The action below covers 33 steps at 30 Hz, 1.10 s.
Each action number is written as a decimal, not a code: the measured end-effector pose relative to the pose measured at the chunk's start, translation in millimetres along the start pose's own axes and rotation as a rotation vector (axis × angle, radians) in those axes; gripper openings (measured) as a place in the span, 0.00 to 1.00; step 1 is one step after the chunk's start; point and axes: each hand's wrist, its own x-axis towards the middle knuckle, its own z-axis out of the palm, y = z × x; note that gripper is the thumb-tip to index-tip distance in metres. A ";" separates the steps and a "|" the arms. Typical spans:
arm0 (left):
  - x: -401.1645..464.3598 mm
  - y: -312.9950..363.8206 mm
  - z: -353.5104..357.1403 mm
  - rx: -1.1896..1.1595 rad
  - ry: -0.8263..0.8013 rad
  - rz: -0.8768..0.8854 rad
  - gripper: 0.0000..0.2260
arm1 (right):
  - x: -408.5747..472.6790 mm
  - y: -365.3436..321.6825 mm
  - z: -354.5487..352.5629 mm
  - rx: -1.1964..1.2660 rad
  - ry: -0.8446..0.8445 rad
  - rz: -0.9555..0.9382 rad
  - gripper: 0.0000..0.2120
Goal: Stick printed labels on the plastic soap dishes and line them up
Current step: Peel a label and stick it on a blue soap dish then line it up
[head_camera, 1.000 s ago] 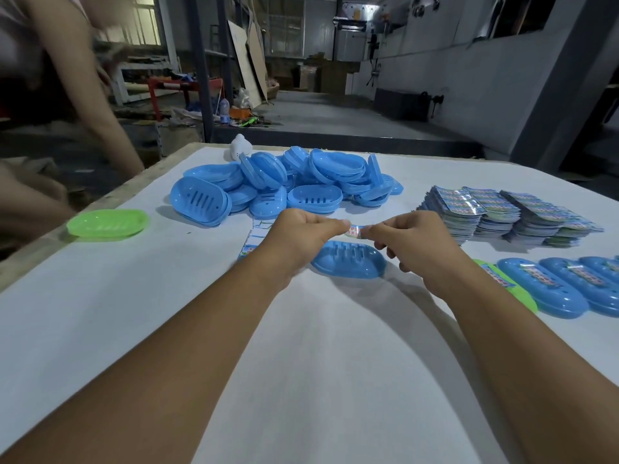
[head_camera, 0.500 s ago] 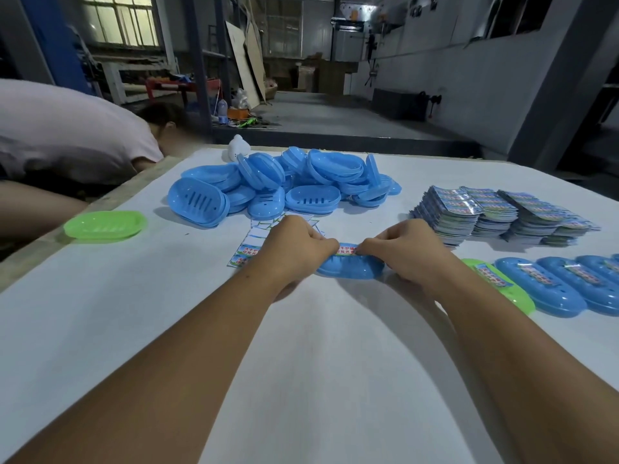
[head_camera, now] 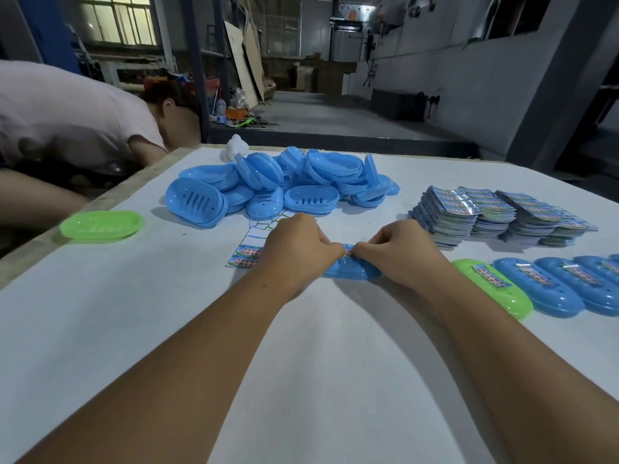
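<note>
**Label pressed on blue dish, mid-tabletop**

Nearest: broad bare stretch of white tabletop (head_camera: 100, 329), crossed only by both forearms. Open room on either side of them.

Mid-table: left hand (head_camera: 296, 249) and right hand (head_camera: 398, 251), fingers curled, knuckles up, meeting over one blue soap dish (head_camera: 351, 271) lying upside down on the tabletop. Printed label (head_camera: 347, 253) pinched between the fingertips of both hands on top of that dish; only a sliver showing. Most of the dish hidden under the hands.

Just left of the left hand: label sheet (head_camera: 249, 247), flat, partly covered by the hand, several spots peeled bare.

Right: row of labelled dishes side by side, touching — green labelled dish (head_camera: 492, 289) first, then blue labelled dishes (head_camera: 549, 289), running off the right edge of view.

Beyond the row: stacks of label sheets (head_camera: 495, 216), three piles close together.

Far centre: heap of blue dishes (head_camera: 274, 185), loose, some tilted on edge. Small white object (head_camera: 236, 147) behind the heap.

Far left, near the tabletop's wooden edge: lone green dish (head_camera: 102, 224), well apart from everything else.

Past the left edge: another person (head_camera: 67, 118) bent low, pale shirt.
</note>
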 end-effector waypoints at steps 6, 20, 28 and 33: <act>0.8 -2.4 2.1 0.093 0.040 0.070 0.12 | -2.0 -2.8 -1.0 -0.123 0.035 -0.023 0.18; 7.2 -11.0 -4.4 0.014 0.159 0.034 0.07 | -14.8 -10.0 -5.3 -0.223 -0.240 -0.373 0.26; 7.0 -11.6 -2.3 0.021 0.146 0.002 0.07 | -19.7 6.4 -58.0 -0.576 -0.271 -0.028 0.23; 7.4 -12.3 -3.2 0.020 0.142 -0.004 0.07 | -23.6 11.4 -75.9 -0.581 -0.260 0.058 0.20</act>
